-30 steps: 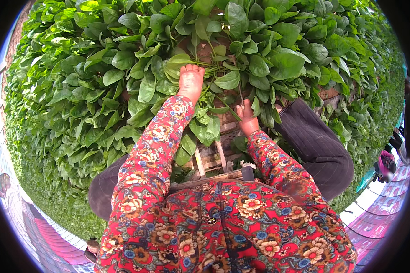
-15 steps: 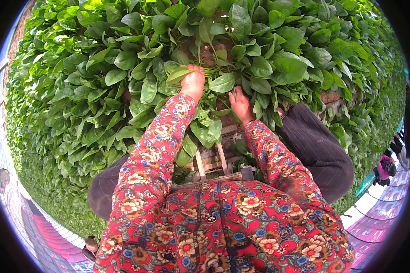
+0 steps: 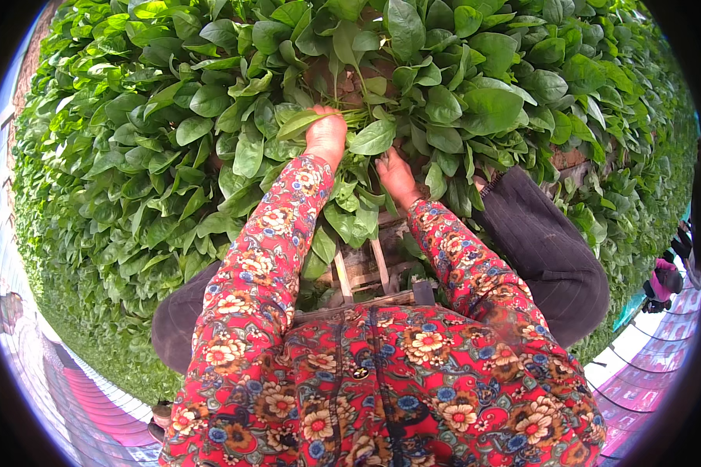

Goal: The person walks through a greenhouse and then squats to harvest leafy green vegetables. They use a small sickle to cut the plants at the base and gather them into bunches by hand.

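Note:
My left hand (image 3: 326, 138) is closed around a bunch of spinach (image 3: 350, 117), its stems running out to the right of my fist and a pale leaf lying over my fingers. Just to the right and a little nearer me, my right hand (image 3: 398, 179) is closed low among the leaves. Its fingertips are partly hidden under a broad spinach leaf (image 3: 373, 138), and what they hold cannot be made out. More spinach leaves (image 3: 352, 222) hang below my two hands.
Dense spinach plants (image 3: 156, 156) surround me, with bare soil (image 3: 350, 89) beyond my hands. A wooden frame with two slats (image 3: 379, 265) lies between my bent knees. My right knee (image 3: 553, 257) is beside the plants. A person in pink (image 3: 662, 282) is at the far right.
My right hand has moved left, closer to my left hand and partly under the broad leaf. The left hand keeps hold of the spinach, nearly in place.

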`<state>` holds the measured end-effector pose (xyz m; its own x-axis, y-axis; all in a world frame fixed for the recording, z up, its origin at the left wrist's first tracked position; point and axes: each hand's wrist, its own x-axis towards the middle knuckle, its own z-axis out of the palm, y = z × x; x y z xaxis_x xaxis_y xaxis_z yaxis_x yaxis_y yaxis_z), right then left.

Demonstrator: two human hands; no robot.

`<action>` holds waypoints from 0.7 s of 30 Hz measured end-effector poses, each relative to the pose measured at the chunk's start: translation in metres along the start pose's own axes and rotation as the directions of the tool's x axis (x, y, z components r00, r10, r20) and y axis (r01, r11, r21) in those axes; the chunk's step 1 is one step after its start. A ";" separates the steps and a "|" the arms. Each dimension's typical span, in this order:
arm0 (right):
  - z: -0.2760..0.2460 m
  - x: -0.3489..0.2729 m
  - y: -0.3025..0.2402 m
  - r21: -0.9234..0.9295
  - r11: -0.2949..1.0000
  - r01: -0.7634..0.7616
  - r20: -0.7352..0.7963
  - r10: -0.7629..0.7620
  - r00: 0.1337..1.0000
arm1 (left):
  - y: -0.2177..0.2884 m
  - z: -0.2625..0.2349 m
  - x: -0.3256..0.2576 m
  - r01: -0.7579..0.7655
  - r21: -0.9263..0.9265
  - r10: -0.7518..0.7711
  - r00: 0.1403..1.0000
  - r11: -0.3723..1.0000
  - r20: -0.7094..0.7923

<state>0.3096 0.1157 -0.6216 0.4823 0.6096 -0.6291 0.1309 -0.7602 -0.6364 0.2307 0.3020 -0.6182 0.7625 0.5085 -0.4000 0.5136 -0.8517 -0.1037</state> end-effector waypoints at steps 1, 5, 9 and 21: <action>-0.001 0.002 -0.004 0.018 0.999 0.043 -0.012 -0.043 0.999 | -0.005 0.003 0.004 -0.003 -0.022 0.002 0.999 1.000 -0.034; -0.006 0.002 0.001 -0.040 0.982 0.184 -0.007 -0.185 0.983 | -0.007 0.011 -0.007 -0.026 0.002 0.026 0.998 1.000 -0.063; -0.008 0.009 0.027 -0.053 0.982 0.183 -0.018 -0.184 0.983 | -0.002 0.004 -0.010 -0.041 -0.045 0.034 0.989 0.998 -0.141; -0.003 0.003 0.003 -0.065 0.987 0.146 -0.035 -0.149 0.988 | 0.002 -0.005 -0.021 -0.025 -0.115 0.009 0.991 0.993 -0.130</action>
<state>0.3146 0.1145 -0.6242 0.4878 0.7077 -0.5110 0.2558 -0.6756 -0.6915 0.2173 0.2901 -0.6057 0.8121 0.5125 -0.2789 0.5366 -0.8438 0.0119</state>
